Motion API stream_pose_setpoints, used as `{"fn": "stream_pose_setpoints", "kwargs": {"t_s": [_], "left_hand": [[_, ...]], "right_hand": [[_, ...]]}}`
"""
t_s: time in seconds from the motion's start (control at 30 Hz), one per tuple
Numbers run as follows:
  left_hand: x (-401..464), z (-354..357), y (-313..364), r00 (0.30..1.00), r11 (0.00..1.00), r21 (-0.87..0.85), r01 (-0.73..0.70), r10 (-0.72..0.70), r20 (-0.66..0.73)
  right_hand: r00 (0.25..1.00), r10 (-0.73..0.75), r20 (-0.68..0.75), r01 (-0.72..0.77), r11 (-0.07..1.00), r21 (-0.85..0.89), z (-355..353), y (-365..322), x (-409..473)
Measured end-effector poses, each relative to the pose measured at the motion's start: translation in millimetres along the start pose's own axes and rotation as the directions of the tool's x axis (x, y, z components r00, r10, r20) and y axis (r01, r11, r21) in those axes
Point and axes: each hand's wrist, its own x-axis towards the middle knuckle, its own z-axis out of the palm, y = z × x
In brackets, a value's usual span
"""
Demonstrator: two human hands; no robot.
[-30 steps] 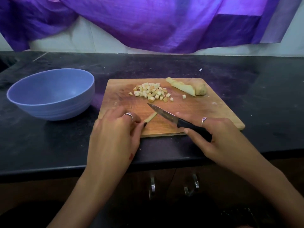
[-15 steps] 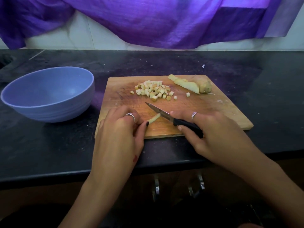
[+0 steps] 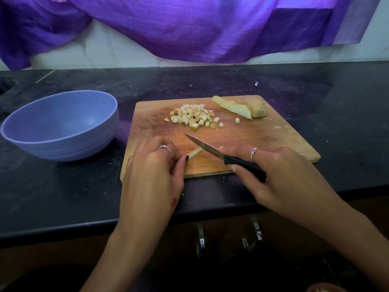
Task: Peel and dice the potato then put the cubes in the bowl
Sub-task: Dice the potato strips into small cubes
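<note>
On the dark counter (image 3: 63, 197), at the far left, a blue bowl (image 3: 61, 125) stands upright just beside the wooden cutting board (image 3: 284, 144), with nothing visible inside it. On the board's near left part the left hand (image 3: 153, 175) rests with its fingers curled, pinching the near end of a thin potato strip (image 3: 194, 153) that lies flat on the wood and points away toward the right. The far tip of the strip lies right at the blade of a knife (image 3: 210, 149), whose point aims up and to the left across the board. Farther back, near the middle of the board, a loose heap of potato cubes (image 3: 193, 116) sits on the wood, with a few single cubes scattered just to its right. At the board's far right edge lie the remaining potato pieces (image 3: 242, 107), long and pale, one rounder end still showing skin. On the near right, the right hand (image 3: 280, 175) is wrapped around the knife's black handle, index finger stretched along the top near the blade. Behind the counter a purple cloth (image 3: 189, 28) hangs against the pale wall.
</note>
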Motion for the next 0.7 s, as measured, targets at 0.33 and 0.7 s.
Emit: {"fn": "stream_pose_setpoints", "kwargs": {"t_s": [0.33,0.7], "left_hand": [[-1.0,1.1,0.8,1.000,1.000,-0.012,0.007,-0.007,-0.006],[2.4,3.9,4.6,0.999,0.999,0.009,0.037,-0.036,-0.010]], "right_hand": [[0.996,-0.022,0.086,0.028,0.997,-0.068,0.4,-9.8,20.1],[1.000,0.006,0.016,-0.006,1.000,0.018,-1.1,-1.3,-0.5]]}}
